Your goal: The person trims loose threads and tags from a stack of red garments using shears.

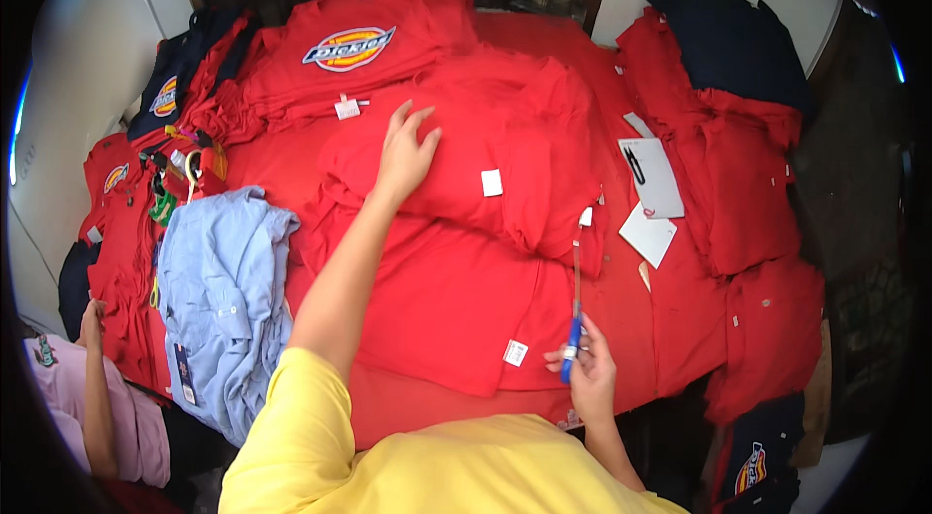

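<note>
Hands: two; left hand [406,150] lay spread flat on the folded red shirt [466,165]
Right hand [587,378]: gripped one blue-handled tool [575,305], long axis pointing straight away
Paper cards [652,176]: two, beyond the right hand
Pale blue garments [225,291]: one heap, left of the left arm

Red-covered table [544,29] piled with clothes. Red shirt heap [485,155] under left hand's fingers [408,131]; flat red shirt [456,300] just left of right hand's fingers [573,359]. Light blue shirts [223,291] far left of both. White tags [650,184] up-right of right fingers.
</note>
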